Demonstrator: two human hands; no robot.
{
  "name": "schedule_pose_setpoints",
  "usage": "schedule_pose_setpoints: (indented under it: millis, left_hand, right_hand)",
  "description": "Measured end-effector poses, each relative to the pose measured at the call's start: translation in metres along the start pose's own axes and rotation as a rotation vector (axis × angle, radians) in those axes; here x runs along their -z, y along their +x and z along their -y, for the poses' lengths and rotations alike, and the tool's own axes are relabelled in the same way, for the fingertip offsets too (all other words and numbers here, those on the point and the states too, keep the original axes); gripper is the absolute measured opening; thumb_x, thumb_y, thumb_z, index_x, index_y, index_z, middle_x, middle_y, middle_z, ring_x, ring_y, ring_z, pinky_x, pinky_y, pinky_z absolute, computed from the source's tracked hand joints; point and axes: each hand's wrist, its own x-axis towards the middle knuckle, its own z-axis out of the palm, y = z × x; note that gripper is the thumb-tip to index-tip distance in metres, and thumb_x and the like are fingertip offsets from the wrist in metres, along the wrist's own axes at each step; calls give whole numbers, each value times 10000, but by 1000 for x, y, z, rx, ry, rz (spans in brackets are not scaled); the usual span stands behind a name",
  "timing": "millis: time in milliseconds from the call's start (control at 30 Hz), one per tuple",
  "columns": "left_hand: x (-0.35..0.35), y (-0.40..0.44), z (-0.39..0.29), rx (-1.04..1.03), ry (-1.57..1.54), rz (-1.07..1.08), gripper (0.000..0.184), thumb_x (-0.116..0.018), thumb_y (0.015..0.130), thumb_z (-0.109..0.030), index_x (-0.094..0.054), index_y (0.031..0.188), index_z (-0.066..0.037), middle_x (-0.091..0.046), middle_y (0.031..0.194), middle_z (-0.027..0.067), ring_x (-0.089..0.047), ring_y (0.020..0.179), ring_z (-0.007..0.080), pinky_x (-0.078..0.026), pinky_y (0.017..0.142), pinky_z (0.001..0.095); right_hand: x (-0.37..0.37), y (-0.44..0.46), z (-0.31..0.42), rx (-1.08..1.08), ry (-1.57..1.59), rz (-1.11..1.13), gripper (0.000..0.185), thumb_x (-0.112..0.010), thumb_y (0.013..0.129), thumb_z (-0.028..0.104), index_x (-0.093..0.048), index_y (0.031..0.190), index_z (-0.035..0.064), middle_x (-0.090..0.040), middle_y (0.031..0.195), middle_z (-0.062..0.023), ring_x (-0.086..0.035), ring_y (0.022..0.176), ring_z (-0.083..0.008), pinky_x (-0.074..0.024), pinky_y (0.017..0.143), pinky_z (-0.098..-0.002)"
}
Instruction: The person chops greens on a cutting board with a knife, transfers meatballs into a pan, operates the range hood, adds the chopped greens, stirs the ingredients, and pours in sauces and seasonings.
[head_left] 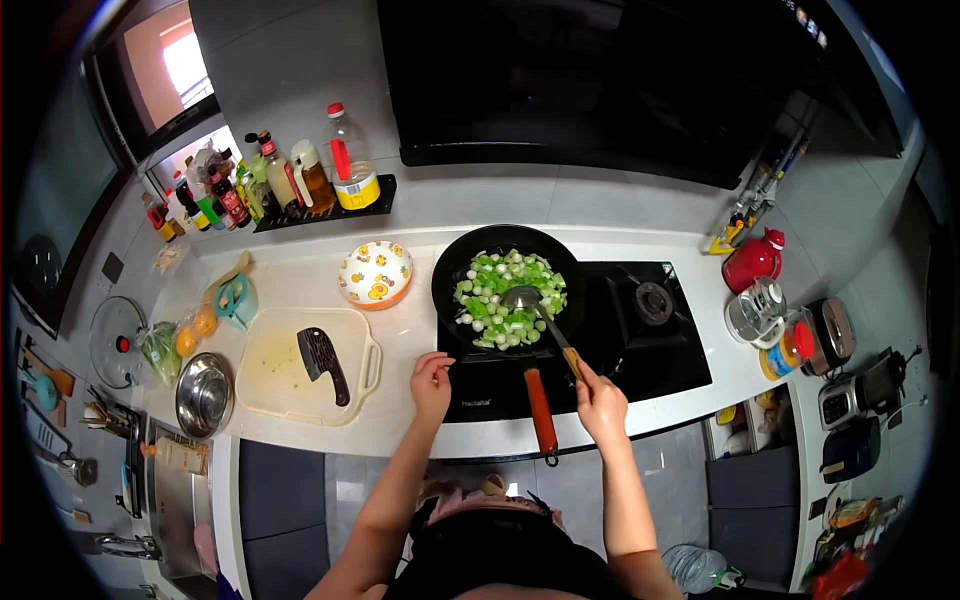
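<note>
My right hand (602,407) is wrapped round the wooden handle of a metal ladle (550,325). Its rounded head rests among chopped green and white vegetables (490,288) in a black wok (446,255). The wok stands on the left side of a black gas hob (610,385), its reddish wooden handle (540,405) pointing toward me, untouched by either hand. My left hand (431,385) hovers by the hob's front left corner, fingers curled together with nothing visible in them. Left of it, a cleaver (320,362) lies on a pale cutting board (275,392).
A patterned bowl (375,274) sits behind the board, and a steel bowl (204,395) at its left. Bottles line a black shelf (380,200) on the wall. A red kettle (752,262) and a glass pot (757,312) stand right of the hob. A dark range hood (580,90) overhangs the back.
</note>
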Motion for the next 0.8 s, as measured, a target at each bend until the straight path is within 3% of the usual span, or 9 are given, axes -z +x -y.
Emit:
schedule_pose_setpoints:
  millis: [100,300,333,467,633,700,800]
  left_hand:
    - [-4,-1,0,-59,-10,-17,250,-446,764,119,-649,836,-9,-585,958,82,-576,701,145,-472,616,227]
    - [8,0,-1,-22,41,-30,243,-459,753,114,-651,825,-15,-594,943,82,-589,689,160,-479,596,238]
    - [11,-1,-2,-20,39,-31,242,-459,752,115,-651,824,-15,-595,941,81,-590,689,160,-479,595,238]
    - [18,-2,13,-50,5,-63,245,-458,756,114,-651,825,-20,-601,938,81,-592,679,153,-475,567,233]
    - [37,0,12,-27,44,-65,242,-475,768,104,-656,836,-43,-601,923,69,-592,682,154,-468,536,223]
    - [48,-1,10,39,49,-19,253,-431,799,129,-639,857,-2,-571,977,83,-578,731,131,-478,645,214]
    - [69,-2,21,64,66,-42,244,-439,800,122,-641,849,-5,-576,965,83,-580,721,133,-480,633,219]
  right_hand:
    - [-9,5,5,-63,-23,77,335,-578,814,121,-604,1148,119,-619,787,-159,-608,706,-331,-488,641,-394]
    - [-6,-7,14,-18,-2,-60,344,-556,841,159,-556,1161,34,-617,818,-187,-610,661,-351,-500,600,-410]
    - [-7,-6,13,-43,-26,12,353,-550,849,158,-535,1158,-12,-623,891,-218,-614,699,-374,-497,615,-420]
    - [-6,-12,29,-69,135,-62,381,-529,868,181,-495,1179,-36,-622,886,-241,-609,783,-393,-481,678,-414]
    - [-17,-15,58,-122,173,-41,302,-497,887,162,-511,1132,-13,-618,806,-231,-599,707,-407,-478,609,-432]
    - [-21,-14,73,-102,283,-75,312,-506,891,181,-505,1146,1,-619,790,-221,-604,701,-402,-478,607,-422]
    - [-43,-20,110,-96,406,-12,368,-526,894,216,-485,1194,7,-619,861,-234,-612,794,-395,-484,674,-401]
